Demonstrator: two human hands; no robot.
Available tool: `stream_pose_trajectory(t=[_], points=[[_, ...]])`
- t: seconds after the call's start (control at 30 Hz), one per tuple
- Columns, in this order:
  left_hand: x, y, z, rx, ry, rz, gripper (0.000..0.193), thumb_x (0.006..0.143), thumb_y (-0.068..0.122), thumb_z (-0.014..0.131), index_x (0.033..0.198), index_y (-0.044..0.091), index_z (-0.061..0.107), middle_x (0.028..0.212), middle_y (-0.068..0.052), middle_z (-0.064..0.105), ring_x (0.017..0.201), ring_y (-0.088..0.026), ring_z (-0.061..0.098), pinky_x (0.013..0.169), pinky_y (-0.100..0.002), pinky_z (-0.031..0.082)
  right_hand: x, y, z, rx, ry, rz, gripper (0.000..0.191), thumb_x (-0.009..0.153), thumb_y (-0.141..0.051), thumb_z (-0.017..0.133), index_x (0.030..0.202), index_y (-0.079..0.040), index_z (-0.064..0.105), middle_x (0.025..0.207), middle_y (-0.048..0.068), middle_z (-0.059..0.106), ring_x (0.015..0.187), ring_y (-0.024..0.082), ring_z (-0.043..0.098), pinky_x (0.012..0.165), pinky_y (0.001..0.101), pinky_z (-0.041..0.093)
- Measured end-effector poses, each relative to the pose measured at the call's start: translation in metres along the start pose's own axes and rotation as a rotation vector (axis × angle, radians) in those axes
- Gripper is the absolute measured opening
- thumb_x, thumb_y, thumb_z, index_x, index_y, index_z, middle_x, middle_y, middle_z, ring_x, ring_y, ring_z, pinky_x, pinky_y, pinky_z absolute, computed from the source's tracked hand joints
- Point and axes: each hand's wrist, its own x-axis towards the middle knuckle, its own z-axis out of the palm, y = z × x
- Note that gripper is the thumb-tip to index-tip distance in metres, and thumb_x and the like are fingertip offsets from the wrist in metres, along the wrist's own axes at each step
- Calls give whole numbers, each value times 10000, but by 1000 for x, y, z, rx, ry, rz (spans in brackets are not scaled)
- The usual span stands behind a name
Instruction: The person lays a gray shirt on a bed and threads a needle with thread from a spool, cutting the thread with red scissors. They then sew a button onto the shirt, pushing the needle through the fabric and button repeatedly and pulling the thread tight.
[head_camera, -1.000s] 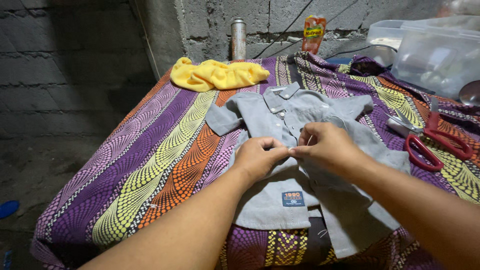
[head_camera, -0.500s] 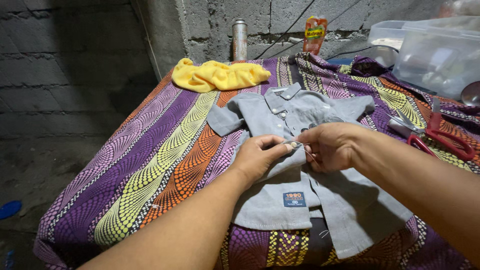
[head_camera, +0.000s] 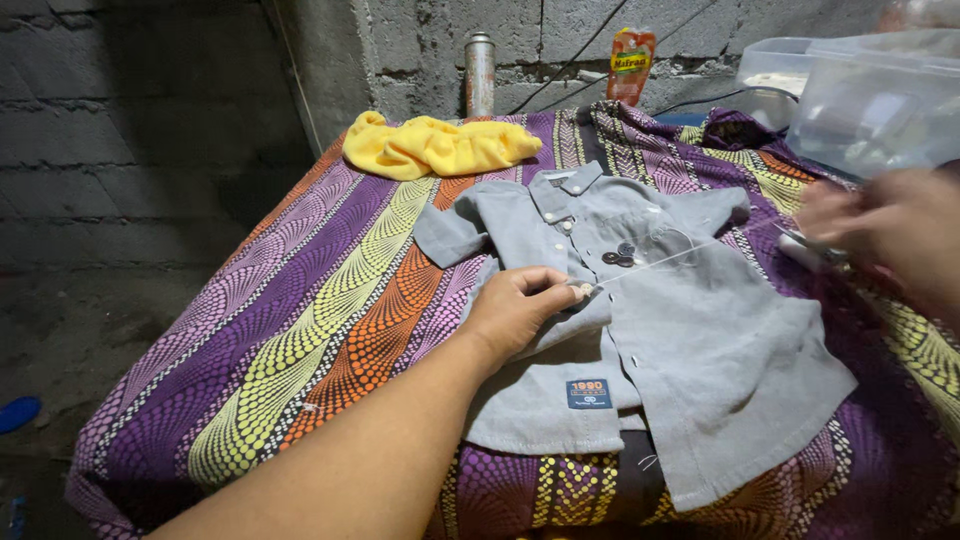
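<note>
Grey cotton, a small short-sleeved shirt (head_camera: 640, 340) lies spread flat on its back across the desk (head_camera: 330, 310), collar toward the wall, its front placket partly folded open and a dark blue patch at the lower hem. The desk is draped in a cloth of purple, yellow and orange dotted stripes. The left hand (head_camera: 520, 310) rests on the shirt's left front panel, its grip closed to a pinch: thumb and forefinger press together on a small pale button (head_camera: 583, 291) at the placket edge. From that pinch a thin white thread (head_camera: 665, 260) runs taut up and to the right, over the chest of the shirt, toward the right hand (head_camera: 890, 235). The right hand is raised near the right edge of the view and badly blurred; its fingers look curled about the thread's far end, though how tight that grip is I cannot tell. Two dark buttons (head_camera: 618, 254) lie loose on the shirt just above the thread. Beneath the right hand something pale and metallic shows on the cloth, too smeared to identify. At the far end of the desk a crumpled yellow towel (head_camera: 435, 148) lies well apart from the shirt, with a metal spray can (head_camera: 480, 60) and an orange sachet (head_camera: 631, 62) standing against the concrete block wall, and clear plastic boxes (head_camera: 870, 95) stacked at the far right corner.
</note>
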Motion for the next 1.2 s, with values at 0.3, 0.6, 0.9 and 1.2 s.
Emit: stream_pose_trajectory(t=[0.3,0.6,0.9,1.2], points=[[-2,2,-2,34,5,-15,191,851,277,760,898,92,771,812,48,710,749,-44,603,691,-222,484,0,8,61,1,-39,385,130,1010,-230,666,963,-111,643,797,-12,555,695,115,417,686,281,379],[0,2,-2,-76,-32,-77,188,853,267,751,908,87,749,814,43,698,731,-61,594,669,-240,473,-98,3,177,-501,-671,542,122,864,-221,696,921,-121,736,523,-97,295,429,76,232,421,286,191],[1,1,-3,-19,-27,-51,191,854,278,750,901,93,753,817,50,698,740,-46,591,683,-222,470,-29,21,110,-904,-222,136,111,839,-142,727,903,-55,751,656,31,587,542,144,511,503,347,419],[2,1,-1,48,0,-47,179,839,290,756,819,113,737,740,63,653,686,-44,547,633,-232,437,-3,30,65,-1348,111,-247,209,892,-203,694,1007,-60,794,870,178,726,746,318,706,710,460,568]])
